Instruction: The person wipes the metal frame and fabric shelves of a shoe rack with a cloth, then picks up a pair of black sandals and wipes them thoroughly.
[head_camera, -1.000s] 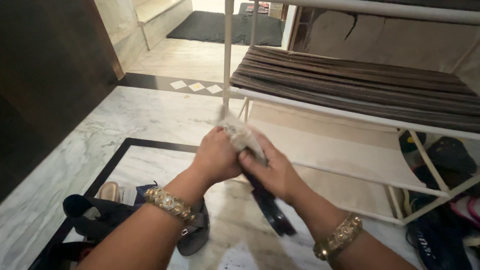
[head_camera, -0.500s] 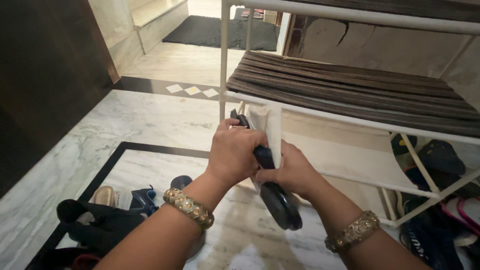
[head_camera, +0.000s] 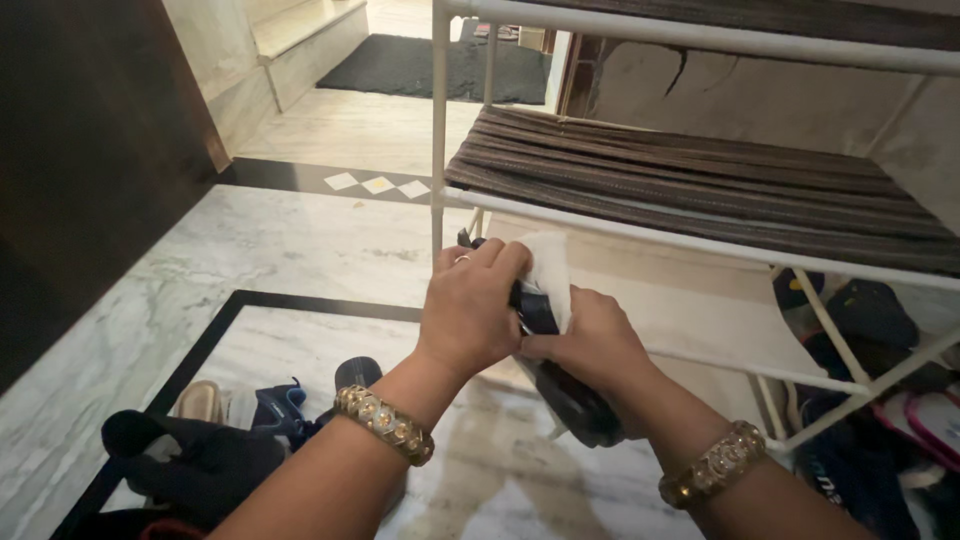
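L hand (head_camera: 468, 310) fingers gripping black sandal (head_camera: 570, 395); R hand (head_camera: 592, 340) fingers pinching white cloth (head_camera: 548, 268) atop.

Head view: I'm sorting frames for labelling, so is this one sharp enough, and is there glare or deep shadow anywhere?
Head view: the left hand, right hand and the dark sandal they grip are fairly sharp; the white cloth is nearly blown out, its folds barely readable; the dark wall on the left and the shoe pile sink into shadow; soft sheen on the marble floor; rack rails bow slightly.
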